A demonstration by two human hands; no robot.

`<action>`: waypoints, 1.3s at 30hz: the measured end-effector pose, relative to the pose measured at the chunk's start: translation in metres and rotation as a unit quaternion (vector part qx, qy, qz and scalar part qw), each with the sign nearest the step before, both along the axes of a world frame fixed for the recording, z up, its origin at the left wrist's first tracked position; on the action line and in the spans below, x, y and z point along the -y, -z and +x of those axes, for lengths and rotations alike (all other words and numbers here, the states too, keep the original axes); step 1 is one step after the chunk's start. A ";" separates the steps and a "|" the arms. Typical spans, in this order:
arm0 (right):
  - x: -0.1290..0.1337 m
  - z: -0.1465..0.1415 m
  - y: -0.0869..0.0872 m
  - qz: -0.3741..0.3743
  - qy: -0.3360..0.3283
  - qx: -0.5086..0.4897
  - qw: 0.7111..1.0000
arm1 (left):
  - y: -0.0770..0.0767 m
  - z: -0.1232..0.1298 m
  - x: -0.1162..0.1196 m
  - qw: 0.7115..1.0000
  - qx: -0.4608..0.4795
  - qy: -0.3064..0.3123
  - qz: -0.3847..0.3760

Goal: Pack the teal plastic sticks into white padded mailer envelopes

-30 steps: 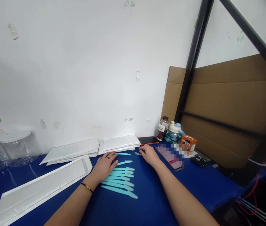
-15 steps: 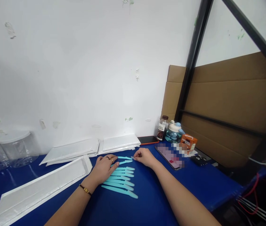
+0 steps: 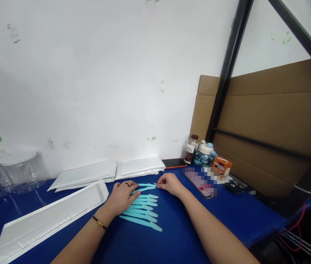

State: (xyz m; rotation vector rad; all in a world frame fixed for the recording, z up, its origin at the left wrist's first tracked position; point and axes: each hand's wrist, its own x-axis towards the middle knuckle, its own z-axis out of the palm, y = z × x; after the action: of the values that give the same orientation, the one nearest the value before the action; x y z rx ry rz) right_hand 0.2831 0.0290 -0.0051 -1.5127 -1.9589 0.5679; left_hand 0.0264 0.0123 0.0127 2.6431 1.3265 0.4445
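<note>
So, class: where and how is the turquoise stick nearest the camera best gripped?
Probably pinch the stick by mid-handle, from the near side. It lies flat, slim handle left, broader end right; being last in the row, its near edge is exposed, while the left hand covers some farther handles.

Reference: bottle, brown cap, upright. Just right of it, water jug with pale lid; further right, orange box. Just left of bottle, phone lying flat, screen dark. In front of bottle, second phone, screen partly blurred. Farther left of bottle, white envelopes; farthest left, clear jars, white lids. Behind bottle, rightward, cardboard and black metal frame.
</note>
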 end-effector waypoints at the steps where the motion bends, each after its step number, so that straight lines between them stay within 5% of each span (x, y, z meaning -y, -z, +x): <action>1: 0.000 0.000 0.000 0.003 -0.002 0.000 1.000 | 0.000 0.000 0.000 1.000 0.000 0.001 0.000; 22: 0.003 -0.005 -0.002 0.029 -0.006 0.047 0.998 | -0.003 -0.006 0.003 1.000 0.008 0.006 -0.006; 29: 0.006 -0.003 -0.006 0.058 -0.033 0.065 0.996 | 0.002 -0.005 -0.014 1.000 0.013 -0.020 0.002; 39: 0.000 -0.010 0.005 0.015 -0.038 -0.006 0.999 | 0.018 0.002 -0.030 0.984 0.144 -0.051 -0.093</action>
State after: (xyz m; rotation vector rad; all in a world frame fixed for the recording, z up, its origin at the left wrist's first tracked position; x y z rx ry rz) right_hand 0.2734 0.0289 -0.0100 -1.4177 -2.0147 0.5747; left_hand 0.0281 0.0425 -0.0050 2.2668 1.3406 0.6541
